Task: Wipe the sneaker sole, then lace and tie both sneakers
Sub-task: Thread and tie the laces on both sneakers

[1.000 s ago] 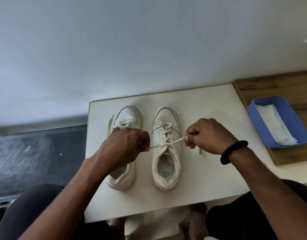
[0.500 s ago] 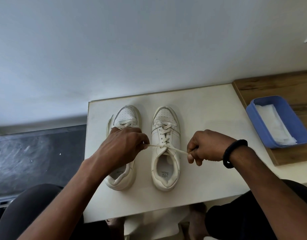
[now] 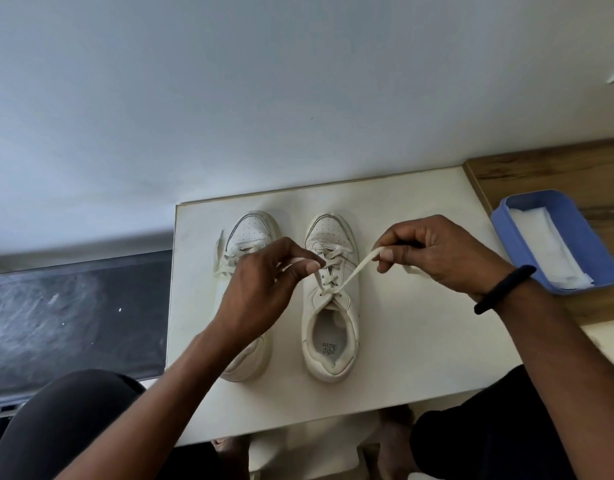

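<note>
Over the white rectangular tabletop (image 3: 419, 358), two white leather sneakers stood side by side, toes away from me. My left hand (image 3: 264, 285) hovered curled, pinching one end of the right sneaker's (image 3: 329, 327) cream flat lace (image 3: 357, 271); my right hand (image 3: 437, 254) pinched the other end, drawn up and outward. Bare tabletop lay to the right; a blue plastic tray (image 3: 506, 216) sat just past that edge.

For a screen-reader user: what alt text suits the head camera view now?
A person's left hand and right hand each pinch one end of the cream shoelace of a white leather sneaker, ends raised and apart. A second white sneaker stands left of it on the pale table; a blue plastic tray of white wipes sits at right.
</note>
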